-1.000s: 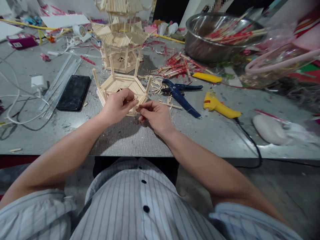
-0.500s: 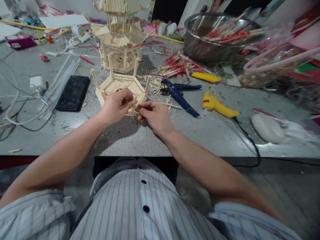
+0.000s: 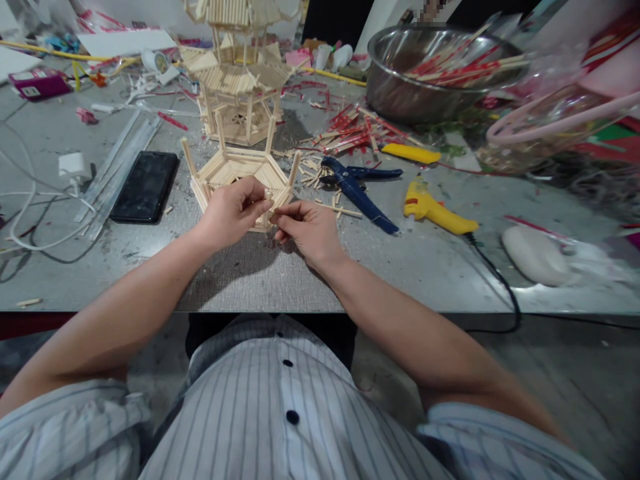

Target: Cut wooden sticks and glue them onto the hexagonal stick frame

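A hexagonal base of pale wooden sticks, with short posts rising at its corners, sits on the table in front of me. At its near right corner, my left hand is closed in a pinch on a small wooden stick, mostly hidden by the fingers. My right hand meets it from the right, thumb and fingertips pressed together at the same corner. Whatever lies in that right pinch is too small to make out. Behind the base stands a tiered stick pagoda.
To the right lie blue cutting pliers, a yellow hot glue gun, a yellow-handled tool and cut stick pieces. A steel bowl holds red-wrapped sticks. A black phone and white charger are on the left.
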`<state>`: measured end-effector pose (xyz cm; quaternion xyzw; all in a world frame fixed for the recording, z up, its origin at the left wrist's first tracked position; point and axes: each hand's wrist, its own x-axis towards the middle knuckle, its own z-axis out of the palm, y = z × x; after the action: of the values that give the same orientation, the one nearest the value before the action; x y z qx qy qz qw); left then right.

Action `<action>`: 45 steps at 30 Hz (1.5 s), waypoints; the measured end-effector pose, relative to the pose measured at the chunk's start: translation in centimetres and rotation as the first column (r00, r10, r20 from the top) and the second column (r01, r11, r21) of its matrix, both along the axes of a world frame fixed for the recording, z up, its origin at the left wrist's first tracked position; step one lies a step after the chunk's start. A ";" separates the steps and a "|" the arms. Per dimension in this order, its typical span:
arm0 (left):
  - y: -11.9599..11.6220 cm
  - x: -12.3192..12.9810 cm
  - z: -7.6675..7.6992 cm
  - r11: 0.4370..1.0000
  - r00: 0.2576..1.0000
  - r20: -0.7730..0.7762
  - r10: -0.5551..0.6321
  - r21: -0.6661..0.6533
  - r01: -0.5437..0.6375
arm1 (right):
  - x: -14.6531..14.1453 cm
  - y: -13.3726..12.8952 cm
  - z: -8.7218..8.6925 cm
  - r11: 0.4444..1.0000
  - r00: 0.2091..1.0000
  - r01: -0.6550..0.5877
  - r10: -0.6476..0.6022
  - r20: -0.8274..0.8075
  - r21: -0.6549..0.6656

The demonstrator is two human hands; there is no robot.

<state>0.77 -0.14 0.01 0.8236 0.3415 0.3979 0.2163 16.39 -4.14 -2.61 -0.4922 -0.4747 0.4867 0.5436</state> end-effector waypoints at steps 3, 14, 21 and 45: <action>0.0 0.0 0.0 1.000 1.000 -0.009 0.009 -0.001 -0.009 | 0.0 -0.1 0.1 1.000 1.000 0.007 -0.007 -0.013 -0.007; 0.0 0.0 0.0 1.000 1.000 -0.006 0.005 -0.003 -0.005 | -0.1 -0.1 0.3 1.000 1.000 0.009 -0.009 -0.018 -0.016; 0.0 0.0 -0.1 1.000 1.000 -0.003 0.008 -0.007 -0.008 | -0.1 -0.2 0.4 1.000 1.000 0.012 -0.012 -0.013 -0.022; 0.1 0.0 -0.1 1.000 1.000 0.008 0.005 -0.015 -0.004 | 0.0 -0.2 0.2 1.000 1.000 -0.013 0.013 -0.010 -0.016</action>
<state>0.73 -0.05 -0.09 0.8195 0.3455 0.3992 0.2229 16.43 -4.32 -2.43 -0.4910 -0.4713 0.4965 0.5388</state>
